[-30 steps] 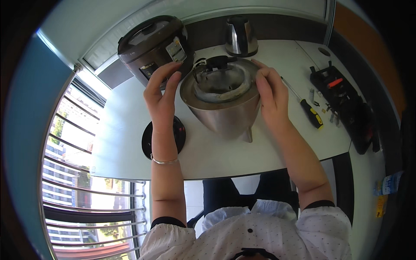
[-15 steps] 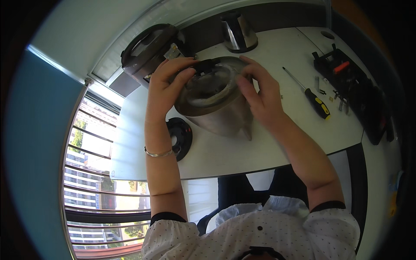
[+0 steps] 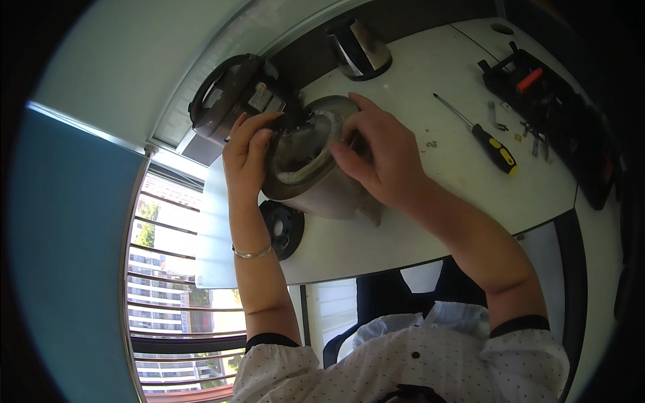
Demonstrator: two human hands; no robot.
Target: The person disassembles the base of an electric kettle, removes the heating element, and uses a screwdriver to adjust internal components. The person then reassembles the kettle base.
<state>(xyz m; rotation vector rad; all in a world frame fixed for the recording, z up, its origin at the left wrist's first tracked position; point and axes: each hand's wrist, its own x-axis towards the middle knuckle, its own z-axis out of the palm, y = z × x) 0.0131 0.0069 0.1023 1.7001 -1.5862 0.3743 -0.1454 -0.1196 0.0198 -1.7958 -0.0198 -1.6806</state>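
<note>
Steel kettle body (image 3: 314,195), base-up over the counter (image 3: 411,70), between both hands. Right hand (image 3: 377,153) part-closed over its rim, holding it. Left hand (image 3: 247,153) half-curled at left rim; can't tell if gripping. Black-and-yellow screwdriver (image 3: 494,149) lies right.

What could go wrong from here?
The metal vessel might slip, with the left hand and right hand at its upper edge. The black disc, partly hidden by the left forearm near the front edge of the table, may get knocked off. Loose metal bits beside the screwdriver could scatter if bumped.
</note>
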